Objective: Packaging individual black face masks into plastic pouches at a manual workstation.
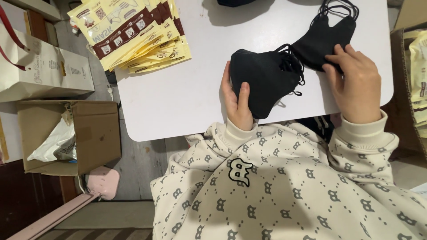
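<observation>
Two black masks (pixel 267 80) — long axis perhaps diagonal, loops up-right — under both hands (pixel 238 104).

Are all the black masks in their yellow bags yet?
Not yet. A fan of flat yellow packets lies on the white table; what they hold cannot be seen. The left hand holds a stack of black masks, and the right hand presses on another black mask. Both are unbagged.

table (pixel 178 98): white, rounded corners
floor (pixel 138 164): grey
left: open cardboard box (pixel 95 133), paper bag (pixel 49 73)
right: another carton (pixel 407 89)
</observation>
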